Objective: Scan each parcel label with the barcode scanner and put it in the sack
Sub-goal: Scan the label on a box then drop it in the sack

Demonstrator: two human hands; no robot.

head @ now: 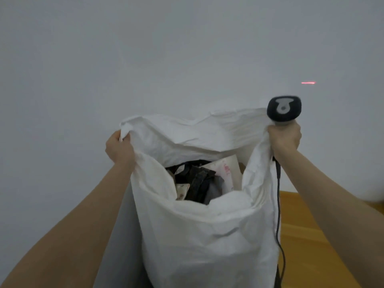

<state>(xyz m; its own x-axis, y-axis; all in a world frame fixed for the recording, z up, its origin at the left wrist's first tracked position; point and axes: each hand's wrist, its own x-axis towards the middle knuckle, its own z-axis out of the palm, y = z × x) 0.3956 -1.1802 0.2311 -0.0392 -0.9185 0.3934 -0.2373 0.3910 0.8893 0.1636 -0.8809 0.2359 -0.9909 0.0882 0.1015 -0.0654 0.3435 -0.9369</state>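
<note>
A large white sack (207, 235) stands upright in front of me, its mouth held wide. My left hand (119, 147) grips the sack's left rim. My right hand (285, 139) grips the right rim together with the handle of a dark barcode scanner (283, 110), whose head points away from me. Its black cable (278, 204) hangs down the sack's right side. Inside the sack lie several parcels (199, 181), dark and white ones, some with labels showing.
A plain pale wall (166, 59) fills the background, with the scanner's short red laser line (308, 82) on it at the right. A wooden floor (311, 235) shows at the lower right.
</note>
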